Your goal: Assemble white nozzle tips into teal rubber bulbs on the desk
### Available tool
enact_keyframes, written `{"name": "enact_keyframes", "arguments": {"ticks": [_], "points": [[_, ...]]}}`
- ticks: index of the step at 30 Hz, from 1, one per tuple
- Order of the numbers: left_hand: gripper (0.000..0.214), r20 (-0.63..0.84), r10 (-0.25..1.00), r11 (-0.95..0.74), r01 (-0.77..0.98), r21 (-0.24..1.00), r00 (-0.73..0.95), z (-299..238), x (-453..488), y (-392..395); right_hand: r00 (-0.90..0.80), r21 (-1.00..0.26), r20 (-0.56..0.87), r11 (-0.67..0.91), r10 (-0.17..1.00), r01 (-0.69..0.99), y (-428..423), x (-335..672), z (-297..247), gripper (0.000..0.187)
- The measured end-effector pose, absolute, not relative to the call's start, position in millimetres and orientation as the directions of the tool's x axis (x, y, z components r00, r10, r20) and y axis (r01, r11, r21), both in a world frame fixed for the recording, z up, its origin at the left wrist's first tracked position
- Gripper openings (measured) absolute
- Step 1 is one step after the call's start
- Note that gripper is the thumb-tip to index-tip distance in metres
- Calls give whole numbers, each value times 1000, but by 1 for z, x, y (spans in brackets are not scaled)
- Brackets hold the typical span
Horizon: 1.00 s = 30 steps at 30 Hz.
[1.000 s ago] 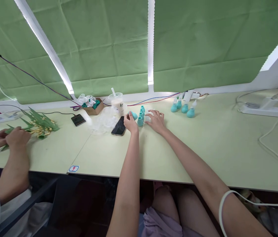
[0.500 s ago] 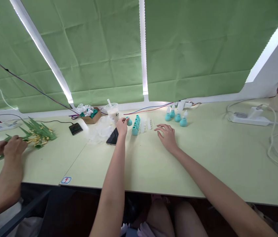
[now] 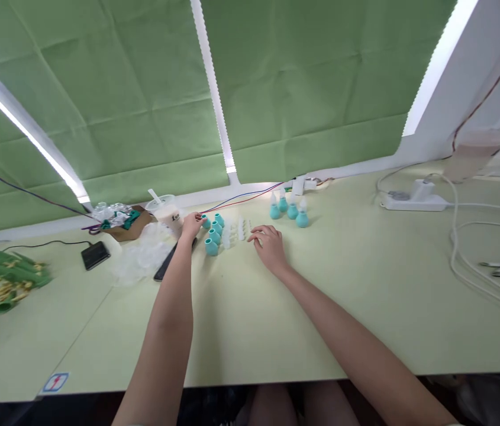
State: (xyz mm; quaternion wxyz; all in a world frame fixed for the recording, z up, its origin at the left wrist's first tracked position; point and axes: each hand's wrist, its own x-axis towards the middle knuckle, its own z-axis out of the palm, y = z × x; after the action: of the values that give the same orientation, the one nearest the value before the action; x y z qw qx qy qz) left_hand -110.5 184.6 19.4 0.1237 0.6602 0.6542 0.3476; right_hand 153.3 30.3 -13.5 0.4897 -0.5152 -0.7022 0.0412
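Observation:
My left hand [image 3: 192,226] is closed on a teal rubber bulb [image 3: 206,222], whose opening shows. Close beside it stands a row of several more teal bulbs [image 3: 214,236] with open necks. To the right of that row lie clear plastic tips [image 3: 226,235] and small whitish pieces [image 3: 241,229], too small to make out well. My right hand [image 3: 270,244] rests just right of these pieces with its fingers bent and apart, apparently holding nothing. Behind it stand several teal bulbs fitted with clear tips [image 3: 302,214].
A dark phone [image 3: 165,267] lies partly under my left forearm. Left of it are a plastic bag [image 3: 141,254], a drink cup [image 3: 168,216], a cardboard box [image 3: 134,228] and a black device [image 3: 95,255]. Green plastic stems [image 3: 5,272] lie far left. A power strip [image 3: 416,203] with cables sits right.
The view has swung to the right, so things appear further left and the neighbour's hands are mostly out of frame. My left hand still holds the bulb; my right fingers are nearer the small pieces.

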Motion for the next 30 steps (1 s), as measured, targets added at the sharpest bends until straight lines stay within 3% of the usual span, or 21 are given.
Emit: {"name": "enact_keyframes", "arguments": {"ticks": [8,11,14,16,19,21,24,27,30], "points": [[32,250,959,-52,783,620,-134,18,-104,178,66,-543,668,426,741,724,30,157,-9,27],[39,268,954,-60,788,613,-136,24,-103,171,198,-518,725,332,660,788,29,173,-2,35],[37,412,902,-176,758,627,-131,38,-96,156,386,-556,748,191,540,809,35,196,1,46],[33,511,850,-284,704,651,-129,51,-87,137,536,-655,685,95,493,750,45,213,2,53],[28,618,772,-422,609,672,-147,67,-65,97,765,-873,370,-83,526,480,67,236,7,58],[26,647,750,-488,546,681,-136,68,-47,70,683,-863,286,-128,672,488,79,249,15,58],[22,635,772,-561,438,703,-31,53,-19,42,545,-788,280,-135,790,600,84,261,30,32],[19,580,814,-540,428,725,44,31,5,30,437,-780,392,40,809,625,71,257,39,19],[29,595,792,-574,493,653,134,16,22,25,316,-827,489,318,813,464,49,235,42,20]]}}
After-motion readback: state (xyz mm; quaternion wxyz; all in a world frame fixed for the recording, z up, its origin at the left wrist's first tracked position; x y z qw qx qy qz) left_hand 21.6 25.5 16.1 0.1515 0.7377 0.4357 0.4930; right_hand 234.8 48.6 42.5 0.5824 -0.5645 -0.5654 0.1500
